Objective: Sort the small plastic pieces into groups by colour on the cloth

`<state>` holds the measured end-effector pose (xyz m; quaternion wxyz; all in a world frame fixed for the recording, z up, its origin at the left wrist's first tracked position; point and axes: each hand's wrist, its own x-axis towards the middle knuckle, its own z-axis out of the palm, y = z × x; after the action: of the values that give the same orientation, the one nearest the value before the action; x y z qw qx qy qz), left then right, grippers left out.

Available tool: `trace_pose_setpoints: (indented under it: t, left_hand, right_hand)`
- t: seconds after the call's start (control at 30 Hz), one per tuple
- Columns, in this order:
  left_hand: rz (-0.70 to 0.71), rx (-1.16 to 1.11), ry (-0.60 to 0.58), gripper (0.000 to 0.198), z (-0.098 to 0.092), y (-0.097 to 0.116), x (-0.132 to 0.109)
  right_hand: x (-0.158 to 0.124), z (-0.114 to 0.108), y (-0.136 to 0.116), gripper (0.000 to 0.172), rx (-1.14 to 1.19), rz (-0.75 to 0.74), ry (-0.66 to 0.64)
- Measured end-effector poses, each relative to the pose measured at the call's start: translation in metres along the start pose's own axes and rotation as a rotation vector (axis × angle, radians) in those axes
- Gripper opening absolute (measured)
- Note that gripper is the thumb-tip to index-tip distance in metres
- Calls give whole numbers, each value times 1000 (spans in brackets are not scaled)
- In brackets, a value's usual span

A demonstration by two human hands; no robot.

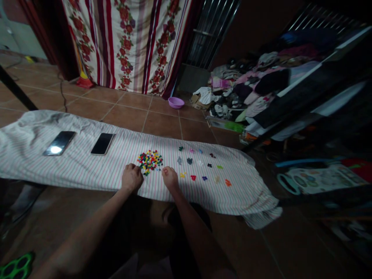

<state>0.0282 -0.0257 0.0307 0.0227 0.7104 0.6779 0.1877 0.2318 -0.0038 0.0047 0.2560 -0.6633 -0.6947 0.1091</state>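
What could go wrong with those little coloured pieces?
The left hand is close beside the mixed pile, so a nudge might scatter it. The yellow group and red group lie close together near the right hand; a careless sweep could mix them. The striped cloth hangs down at one corner, so a tug might shift everything on it.

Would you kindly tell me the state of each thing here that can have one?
Mixed pile of pieces: loose, many-coloured
Small groups of pieces: set apart by colour
Left hand: curled at the mixed pile; grip unclear
Right hand: fingers curled in; contents unclear
Nearer phone: face up, screen dark
Farther phone: face up, bright glare
Striped cloth: spread, wrinkled
Flowered curtain: hanging
Purple basin: upright
Clothes: heaped
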Motion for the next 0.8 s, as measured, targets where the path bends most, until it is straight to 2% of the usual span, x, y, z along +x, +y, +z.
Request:
trace_pose_setpoints:
  t: [0.17,0.37,0.53,0.8]
  left_hand:
    - [153,68,-24,20,-2,-2,4]
    - [324,105,43,22,-2,-11,-5]
    - [351,60,115,19,2,-15,-9]
    - [484,104,70,14,-4,-20,2]
  right_hand:
    - [4,1,1,20,1,13,-1]
    - [1,-4,-1,22,20,26,-21]
    - [-2,-10,-8,23,44,21,-82]
    - [-3,-13,-23,15,-32,99,-100]
